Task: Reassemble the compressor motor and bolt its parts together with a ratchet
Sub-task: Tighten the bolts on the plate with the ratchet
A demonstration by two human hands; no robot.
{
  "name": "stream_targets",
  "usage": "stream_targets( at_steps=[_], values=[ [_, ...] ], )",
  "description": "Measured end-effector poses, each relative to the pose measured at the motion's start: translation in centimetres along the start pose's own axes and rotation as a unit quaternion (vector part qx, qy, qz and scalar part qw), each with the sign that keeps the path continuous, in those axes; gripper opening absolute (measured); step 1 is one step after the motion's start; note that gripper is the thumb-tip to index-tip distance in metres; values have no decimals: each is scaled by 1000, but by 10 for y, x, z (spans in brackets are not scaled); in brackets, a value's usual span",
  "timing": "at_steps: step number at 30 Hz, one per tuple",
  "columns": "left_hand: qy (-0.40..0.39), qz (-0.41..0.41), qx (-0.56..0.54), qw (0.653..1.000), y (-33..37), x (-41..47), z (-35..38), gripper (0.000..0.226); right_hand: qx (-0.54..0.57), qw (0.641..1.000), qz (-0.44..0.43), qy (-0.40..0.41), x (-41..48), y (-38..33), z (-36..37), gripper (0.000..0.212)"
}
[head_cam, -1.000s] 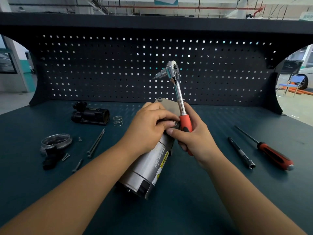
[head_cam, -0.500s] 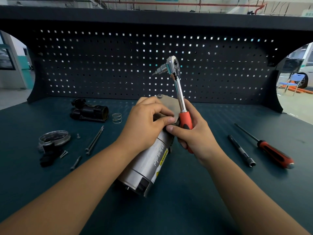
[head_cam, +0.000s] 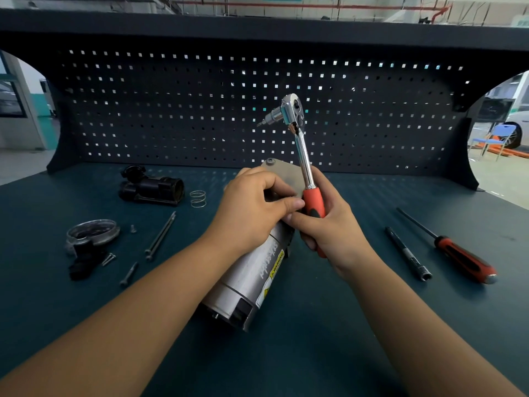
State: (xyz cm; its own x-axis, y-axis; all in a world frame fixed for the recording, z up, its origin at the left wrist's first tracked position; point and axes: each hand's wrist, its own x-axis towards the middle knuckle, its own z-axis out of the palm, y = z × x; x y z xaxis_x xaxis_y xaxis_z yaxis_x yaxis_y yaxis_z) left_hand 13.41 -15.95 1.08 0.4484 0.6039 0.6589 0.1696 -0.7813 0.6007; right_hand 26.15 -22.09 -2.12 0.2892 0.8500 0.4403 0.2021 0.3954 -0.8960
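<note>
Bench (head_cam: 315, 353): L hand (head_cam: 252, 210) grips motor (head_cam: 252, 276), R hand (head_cam: 335, 227) grips ratchet (head_cam: 303, 156).

Premises: industrial workshop. Evidence: dark workbench (head_cam: 446, 213) with perforated pegboard back (head_cam: 171, 110) and overhead shelf (head_cam: 257, 27); hand tools present, namely 1 ratchet (head_cam: 304, 156) and 1 red-handled screwdriver (head_cam: 463, 257); loose bolts (head_cam: 160, 237) on the surface; exposed ceiling pipework (head_cam: 343, 6); parked car (head_cam: 513, 130) beyond the right opening.

The compressor motor (head_cam: 243, 282) carries a yellow label (head_cam: 276, 263) along its silver casing, on which the word "WARNING" can be read beside a small hazard triangle (head_cam: 264, 293). Dark lettering (head_cam: 267, 260) runs along the casing next to it, too slanted and blurred to make out. The finer print on the label is likewise illegible.
</note>
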Motion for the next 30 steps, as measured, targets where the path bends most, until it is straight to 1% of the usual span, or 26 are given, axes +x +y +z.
stream_targets(
  at_steps=[3, 7, 10, 11, 13, 15, 17, 19, 21, 23, 25, 27, 30],
  values=[
    [-8, 12, 2, 1000, 1, -1, -1, 9, -1, 1000, -4, -3, 0, 0, 0, 74],
    [-16, 34, 21, 999, 1, -3, -2, 17, -1, 1000, -5, -4, 0, 1, -1, 74],
    [-25, 46, 23, 998, -1, 0, -5, 11, 22, 1000, 2, -8, 1, 4, -1, 77],
    [-21, 45, 15, 999, 0, 0, -5, 11, 33, 999, 4, -12, 2, 5, -1, 75],
    [-10, 39, 0, 999, 0, 0, -3, 13, 55, 998, -3, -26, 2, 8, -1, 62],
    [6, 46, -3, 999, 0, -2, 0, 7, 78, 996, -7, -33, 2, 11, 0, 49],
    [17, 60, 20, 998, -2, -3, 2, 6, 89, 995, -9, -32, 3, 15, 0, 38],
    [20, 78, 65, 995, -2, -5, 4, 10, 90, 995, -11, -33, 3, 16, 0, 34],
    [26, 103, 114, 988, -1, -7, 4, 17, 94, 995, -13, -38, 3, 17, 0, 40],
    [22, 123, 147, 981, 0, -6, -1, 25, 101, 994, -12, -44, 3, 17, -1, 53],
    [-32, 156, 137, 978, -2, -3, -12, 29, 98, 994, -17, -47, 3, 16, -1, 57],
    [-85, 223, 145, 960, -3, 2, -20, 24, 91, 995, -17, -46, 3, 15, -1, 56],
    [-98, 304, 229, 919, -5, 9, -22, 20, 88, 995, -13, -42, 2, 14, -1, 57]
  ],
)
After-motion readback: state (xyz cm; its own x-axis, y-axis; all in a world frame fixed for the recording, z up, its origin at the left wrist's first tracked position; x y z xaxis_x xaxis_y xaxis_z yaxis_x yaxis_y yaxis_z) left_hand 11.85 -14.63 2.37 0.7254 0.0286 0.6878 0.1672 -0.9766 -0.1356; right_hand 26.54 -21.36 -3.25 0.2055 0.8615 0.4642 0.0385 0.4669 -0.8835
